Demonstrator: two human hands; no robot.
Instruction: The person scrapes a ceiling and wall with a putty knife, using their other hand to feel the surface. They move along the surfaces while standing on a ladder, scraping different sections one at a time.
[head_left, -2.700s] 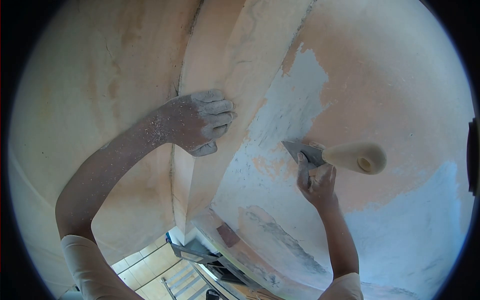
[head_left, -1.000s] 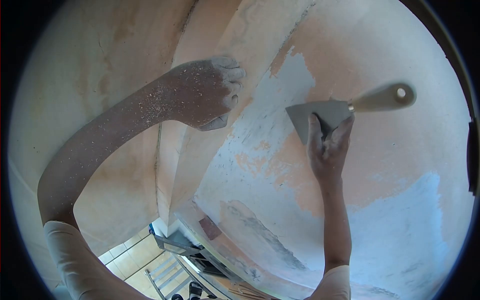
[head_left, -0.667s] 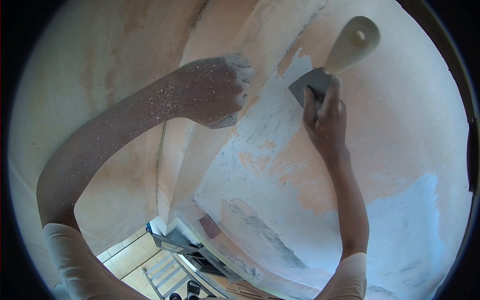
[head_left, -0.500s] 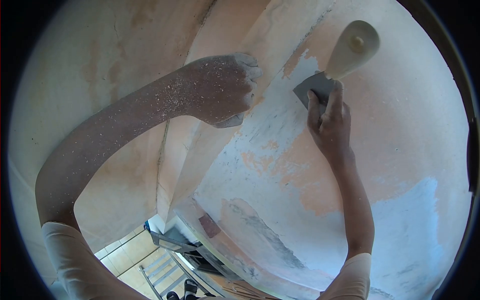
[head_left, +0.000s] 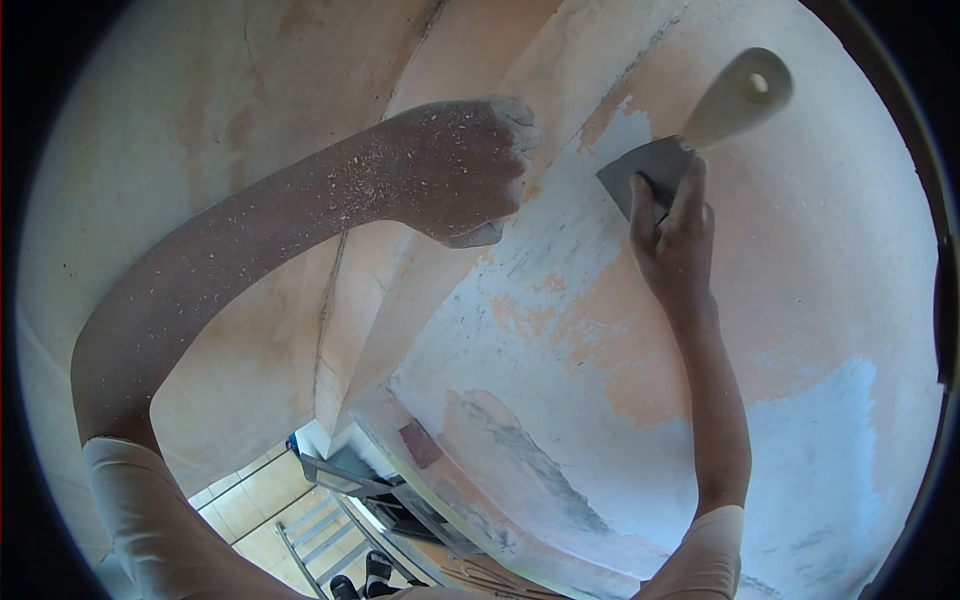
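Observation:
My right hand (head_left: 680,235) pinches the grey metal blade of a scraper (head_left: 645,165), whose pale handle (head_left: 745,90) sticks up and to the right. Behind the blade is a wall (head_left: 560,220) with patches of whitish coating and bare orange-pink plaster. My left hand (head_left: 470,170) is curled into a fist with its back towards me, at the bevelled edge left of the patched surface. Pale flakes dot the left hand and forearm. Whether the left fist holds anything is hidden.
Below is a metal ladder (head_left: 325,540) on a tiled floor (head_left: 250,500), with feet in dark sandals (head_left: 378,570) beside it. Dark shelf-like items (head_left: 400,510) stand at the wall's foot. A crack (head_left: 325,310) runs along the corner at left.
The scraper and my right hand have shifted slightly right, and the handle has tilted further right. My left fist appears a little further right and up.

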